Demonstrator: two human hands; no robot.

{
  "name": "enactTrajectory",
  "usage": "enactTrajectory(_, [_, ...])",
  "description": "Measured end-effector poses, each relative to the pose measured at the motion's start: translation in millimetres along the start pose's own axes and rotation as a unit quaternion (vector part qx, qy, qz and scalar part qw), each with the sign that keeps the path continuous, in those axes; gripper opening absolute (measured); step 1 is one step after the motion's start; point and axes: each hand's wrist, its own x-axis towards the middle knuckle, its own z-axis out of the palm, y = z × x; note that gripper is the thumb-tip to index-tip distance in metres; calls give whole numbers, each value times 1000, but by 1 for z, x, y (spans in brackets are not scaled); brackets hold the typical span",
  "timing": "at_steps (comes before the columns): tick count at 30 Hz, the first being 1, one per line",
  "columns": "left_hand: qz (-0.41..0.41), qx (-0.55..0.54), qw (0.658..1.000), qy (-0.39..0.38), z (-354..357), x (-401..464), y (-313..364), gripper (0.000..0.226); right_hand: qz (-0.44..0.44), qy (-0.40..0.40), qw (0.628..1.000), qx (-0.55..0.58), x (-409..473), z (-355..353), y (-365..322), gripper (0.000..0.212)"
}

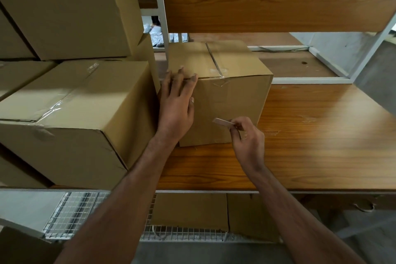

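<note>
The stiff, probably light box (pixel 227 100) is steadied at its top edge by the flat left grip (pixel 176 103); a strip (pixel 222 123) is pinched in the right grip (pixel 246 138).

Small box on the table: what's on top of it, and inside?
Clear tape runs along the small box's closed top seam, and the left hand rests fingers over the front top edge. The contents are hidden: the flaps are taped shut.

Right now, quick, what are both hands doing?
Left hand: open, fingers flat against the cardboard box.
Right hand: closed, pinching a small flat strip.
</note>
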Motion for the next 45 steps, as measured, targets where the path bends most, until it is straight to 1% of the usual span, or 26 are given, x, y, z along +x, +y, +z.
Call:
enactTrajectory(4, [-23, -6, 999, 30, 1, -22, 14, 57, 17, 12, 999, 28, 9, -6, -4, 24])
enactTrajectory(7, [-14, -40, 998, 53, 2, -32, 27, 48, 17, 16, 999, 47, 17, -7, -7, 29])
enactTrajectory(8, [-12, -68, 997, 41, 3, -34, 31, 44, 20, 17, 998, 56, 19, -8, -8, 30])
enactTrajectory(10, [-38, -152, 987, -19, 2, -36, 40, 38, 45, 15, 996, 78, 24, -8, -7, 31])
enactTrajectory(12, [-106, -224, 965, -90, 1, -36, 47, 33, 92, -3, 988, 124, 29, -9, -7, 32])
enactTrajectory(14, [-184, -275, 934, -137, 1, -34, 51, 25, 130, -28, 977, 167, 35, -11, -8, 34])
enactTrajectory(16, [-224, -304, 914, -145, 3, -31, 52, 15, 144, -38, 970, 191, 41, -13, -10, 36])
enactTrajectory(18, [-241, -326, 903, -143, 4, -27, 53, 10, 144, -44, 968, 201, 46, -16, -12, 37])
enactTrajectory(20, [-253, -342, 894, -141, 4, -23, 56, 10, 146, -49, 965, 210, 49, -17, -11, 38])
enactTrajectory(22, [-255, -345, 892, -141, 4, -22, 60, 12, 146, -52, 963, 219, 51, -19, -10, 40])
enactTrajectory(26, [-262, -331, 900, -107, 5, -25, 65, 11, 120, -61, 974, 183, 50, -20, -2, 50])
enactTrajectory(28, [-272, -335, 898, -90, 7, -26, 67, 13, 131, -65, 973, 180, 47, -22, 0, 52])
enactTrajectory(32, [-286, -336, 895, -64, 10, -26, 72, 15, 130, -72, 967, 206, 45, -23, 3, 38])
enactTrajectory(34, [-290, -338, 894, -51, 11, -27, 75, 15, 117, -89, 965, 216, 47, -22, 5, 33])
enactTrajectory(36, [-284, -337, 897, -41, 13, -28, 78, 14, 102, -117, 965, 213, 49, -22, 6, 24])
enactTrajectory(38, [-280, -343, 896, -29, 14, -27, 81, 13, 96, -122, 965, 210, 53, -23, 6, 17])
enactTrajectory(40, [-278, -339, 899, 6, 14, -25, 82, 16, 96, -97, 969, 204, 58, -24, 6, 15])
enactTrajectory(42, [-294, -318, 898, 73, 12, -22, 82, 20, 100, -57, 973, 200, 63, -27, 7, 14])
enactTrajectory(44, [-323, -274, 895, 143, 8, -19, 81, 24, 85, -19, 980, 181, 70, -31, 11, 15])
enactTrajectory(45, [-337, -248, 894, 161, 6, -16, 79, 26, 69, -3, 984, 163, 72, -32, 14, 16])
